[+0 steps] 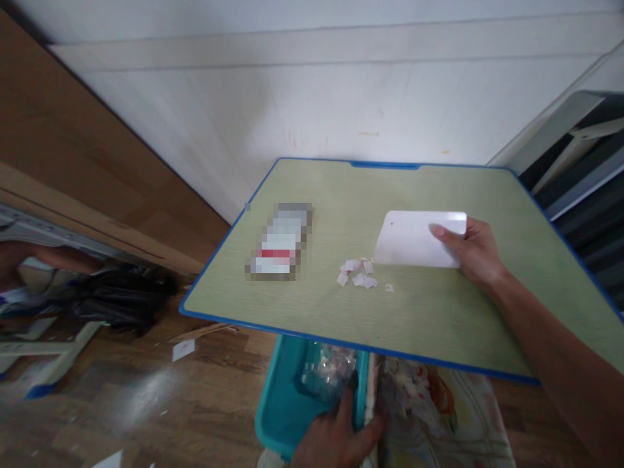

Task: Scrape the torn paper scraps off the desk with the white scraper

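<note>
My right hand (475, 250) grips the right end of a thin white rectangular board (414, 240) with rounded corners and a small hole. The thumb lies on its face, and it is low over the table (234, 279). Just left of the board's lower corner lie several small torn paper scraps (358, 273). Below the table's front edge my left hand (338, 435) is at the right rim of a teal plastic tub (283, 416), fingers on the inner side and thumb on the outer. Clear crinkled plastic (331, 370) lies inside the tub.
A blurred-out flat device (280, 240) lies on the table's left half. More paper scraps (409, 390) lie on a patterned cloth (472, 409) beside the tub. A white wall (316, 110) backs the table; cardboard (97, 130) stands left, and a black bag (131, 299) lies on the floor.
</note>
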